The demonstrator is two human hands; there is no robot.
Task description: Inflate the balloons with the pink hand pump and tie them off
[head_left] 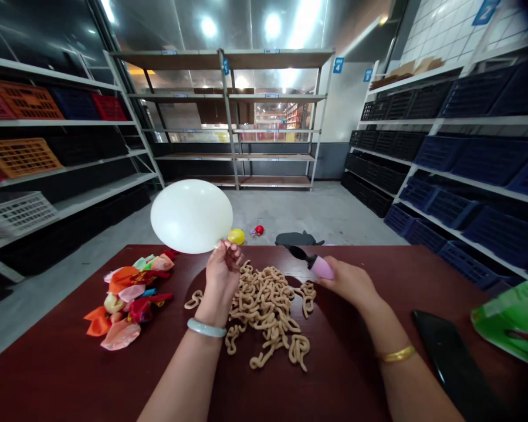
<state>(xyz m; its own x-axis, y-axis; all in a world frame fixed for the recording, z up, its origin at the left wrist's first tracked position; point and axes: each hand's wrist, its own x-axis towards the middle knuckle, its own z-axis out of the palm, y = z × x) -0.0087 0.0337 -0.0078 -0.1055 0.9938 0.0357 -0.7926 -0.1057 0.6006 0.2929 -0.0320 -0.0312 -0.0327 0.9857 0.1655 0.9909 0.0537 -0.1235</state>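
My left hand (223, 269) is raised over the table with its fingers pinched on the neck of an inflated white balloon (192, 215). The balloon tilts up to the left, beyond the table's far edge. In my right hand (347, 281) is a pink-handled tool (322, 268) with a black tapered end pointing to the left; its exact kind I cannot make out. Between my forearms lies a heap of tan, curled, rope-like strands (268, 299), some loose around it. A pile of limp, colourful balloons (129, 293) rests to the left of my left hand.
The dark red table (343, 363) holds a black flat device (449, 351) and a green packet (514, 322) at the right. On the floor beyond lie a yellow balloon (236, 236) and a red balloon (259, 230). Shelves with crates (26, 157) line both sides.
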